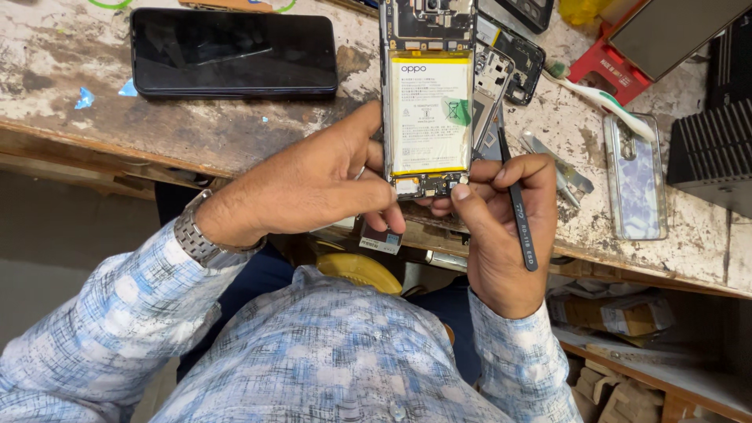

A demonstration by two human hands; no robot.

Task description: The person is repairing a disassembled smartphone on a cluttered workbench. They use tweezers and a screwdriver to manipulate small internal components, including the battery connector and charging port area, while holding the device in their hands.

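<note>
An opened phone with its back cover off shows a white and yellow battery and dark circuit parts at both ends. My left hand grips its lower left edge, thumb near the bottom board. My right hand pinches the phone's lower right corner and also holds black tweezers that lie along the hand, their tips pointing up beside the phone's right edge. A metal watch is on my left wrist.
On the worn wooden workbench lie a black phone, screen up, a black inner frame, a toothbrush, a clear phone case, metal tweezers, a red box and a black ribbed block.
</note>
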